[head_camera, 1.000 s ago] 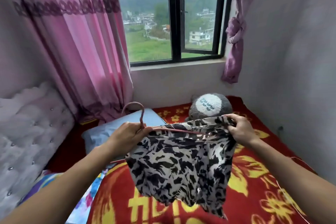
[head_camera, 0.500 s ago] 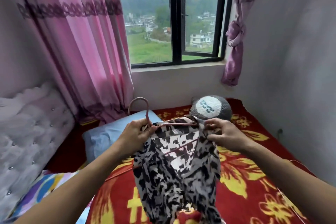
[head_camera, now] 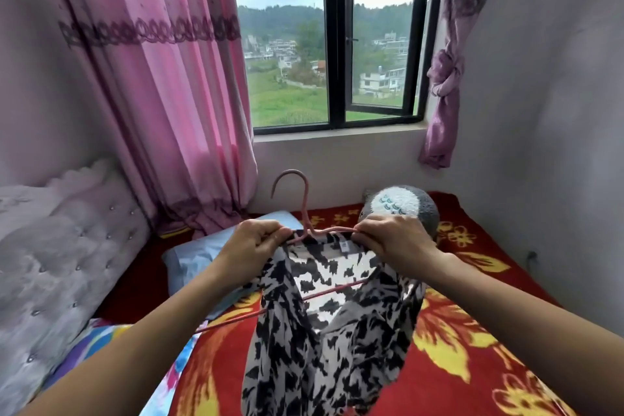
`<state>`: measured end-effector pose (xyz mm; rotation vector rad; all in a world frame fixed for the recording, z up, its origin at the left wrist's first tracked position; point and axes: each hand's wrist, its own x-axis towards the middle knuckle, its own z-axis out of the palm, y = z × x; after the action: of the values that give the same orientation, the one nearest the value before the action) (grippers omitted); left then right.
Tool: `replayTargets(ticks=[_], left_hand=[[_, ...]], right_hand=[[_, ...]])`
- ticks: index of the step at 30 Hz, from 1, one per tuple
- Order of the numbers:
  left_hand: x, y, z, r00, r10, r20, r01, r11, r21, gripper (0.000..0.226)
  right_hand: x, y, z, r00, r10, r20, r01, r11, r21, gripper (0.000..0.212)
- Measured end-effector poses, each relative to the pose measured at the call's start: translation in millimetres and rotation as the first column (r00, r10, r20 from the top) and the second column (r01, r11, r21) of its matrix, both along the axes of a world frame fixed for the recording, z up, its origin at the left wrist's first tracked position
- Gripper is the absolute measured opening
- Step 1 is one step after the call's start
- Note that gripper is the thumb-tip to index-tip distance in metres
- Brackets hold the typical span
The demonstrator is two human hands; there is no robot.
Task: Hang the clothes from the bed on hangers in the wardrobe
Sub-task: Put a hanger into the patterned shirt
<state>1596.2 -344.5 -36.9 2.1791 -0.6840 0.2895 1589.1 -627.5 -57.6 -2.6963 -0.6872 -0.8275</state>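
Two bare forearms are entering from the lower corners of the frame, showing no sleeves, watch or bracelet. The left hand (head_camera: 254, 243) and right hand (head_camera: 395, 240) are wearing no gloves or rings.

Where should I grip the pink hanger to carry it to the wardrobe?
Probably the neck just below the hook, from above: the hook stands upright and bare, while the patterned garment covers the arms.

Both hands (head_camera: 324, 246) pinch patterned top (head_camera: 331, 331) onto pink hanger (head_camera: 305, 213)
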Motion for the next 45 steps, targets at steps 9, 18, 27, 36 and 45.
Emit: replayTargets(ticks=[9,18,27,36,45], left_hand=[[7,18,-16,0.988,0.12,-0.101,-0.121,0.993,0.001,0.031],[16,38,-20,0.986,0.164,0.025,-0.16,0.982,-0.1,0.043],[16,16,-21,0.983,0.125,0.132,-0.135,0.988,0.069,0.052],[-33,85,-64,0.951,0.203,0.232,-0.253,0.944,0.213,0.039],[-166,89,-36,0.83,0.514,0.216,-0.539,0.838,0.079,0.036]], right_hand=[[6,-9,13,0.985,-0.065,-0.16,0.102,0.968,0.23,0.023],[-8,-51,20,0.772,0.262,-0.579,0.21,0.755,0.621,0.02],[-8,26,27,0.986,-0.031,-0.161,0.05,0.992,0.116,0.029],[-12,51,34,0.951,0.175,-0.254,-0.101,0.955,0.28,0.021],[-48,117,1,0.808,0.519,-0.279,-0.468,0.853,0.232,0.039]])
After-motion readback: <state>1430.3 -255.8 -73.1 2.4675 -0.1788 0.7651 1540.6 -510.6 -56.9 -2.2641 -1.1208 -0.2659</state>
